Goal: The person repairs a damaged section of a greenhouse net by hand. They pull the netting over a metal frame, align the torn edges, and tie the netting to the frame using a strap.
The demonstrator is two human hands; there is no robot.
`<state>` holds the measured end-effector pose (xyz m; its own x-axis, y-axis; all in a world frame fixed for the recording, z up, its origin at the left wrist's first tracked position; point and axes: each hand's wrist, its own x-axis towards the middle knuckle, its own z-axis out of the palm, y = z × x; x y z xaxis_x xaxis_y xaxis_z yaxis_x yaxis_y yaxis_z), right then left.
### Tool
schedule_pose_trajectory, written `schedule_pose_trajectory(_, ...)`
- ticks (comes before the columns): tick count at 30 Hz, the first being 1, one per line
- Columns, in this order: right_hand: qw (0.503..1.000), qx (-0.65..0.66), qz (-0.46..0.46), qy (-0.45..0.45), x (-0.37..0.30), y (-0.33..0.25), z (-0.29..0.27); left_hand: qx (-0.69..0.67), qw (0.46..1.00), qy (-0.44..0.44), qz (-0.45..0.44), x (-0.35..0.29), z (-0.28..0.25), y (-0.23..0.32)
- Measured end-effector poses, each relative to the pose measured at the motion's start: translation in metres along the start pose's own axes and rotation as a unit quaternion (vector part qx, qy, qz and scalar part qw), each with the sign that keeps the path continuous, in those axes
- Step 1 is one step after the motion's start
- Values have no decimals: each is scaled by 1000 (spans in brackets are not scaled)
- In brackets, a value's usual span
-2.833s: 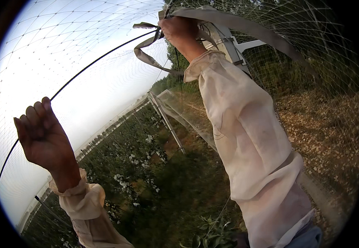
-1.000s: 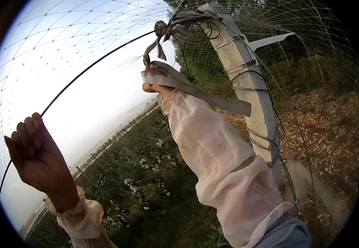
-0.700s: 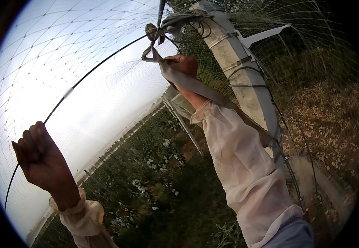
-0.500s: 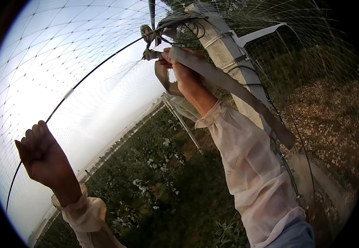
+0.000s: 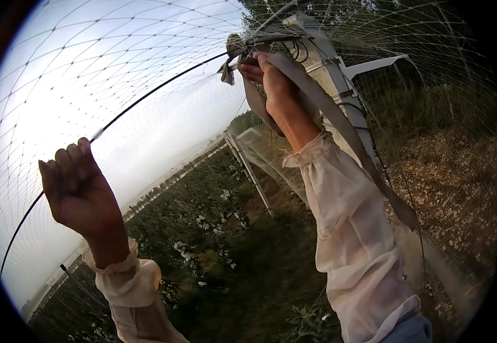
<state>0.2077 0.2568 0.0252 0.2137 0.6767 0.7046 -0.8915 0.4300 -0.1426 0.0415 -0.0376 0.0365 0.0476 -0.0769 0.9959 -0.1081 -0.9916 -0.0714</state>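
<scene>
My left hand (image 5: 80, 186) is raised at the left with its fingers curled over the black cable (image 5: 162, 87), which slants up to the right. Near the top middle, my right hand (image 5: 280, 86) pinches a long grey-brown cloth strip (image 5: 340, 117). One length of the strip trails down over the outside of my right forearm; another hangs in a loop beside the wrist. Just left of my right fingertips, a knotted bunch of similar cloth (image 5: 234, 48) is tied at the cable. My fingers partly hide where the strip meets that knot.
A concrete post (image 5: 331, 74) with metal bands and a white bracket (image 5: 377, 66) stands right of my right hand. Netting (image 5: 128, 46) stretches overhead and down the sides. Below are leafy rows with white patches (image 5: 202, 223), a pale slanted post (image 5: 251, 174) and leaf-strewn ground (image 5: 442, 171).
In the picture, my left hand sits higher and further right, closer to the pale sleeve on the cable. My right hand, the strip and the knot have shifted right as the view turned.
</scene>
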Motion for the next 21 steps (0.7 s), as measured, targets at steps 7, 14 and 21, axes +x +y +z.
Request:
schedule_pose_trajectory(7,979,-199,-15,-51,-5,-15,-17,23,999,44,21,-2,12,3)
schedule_pose_trajectory(14,687,-658,-307,-30,-69,-32,-52,26,996,88,18,-5,13,1)
schedule_pose_trajectory(21,748,-530,-396,-54,-121,-81,-10,2,998,64,12,-6,11,3)
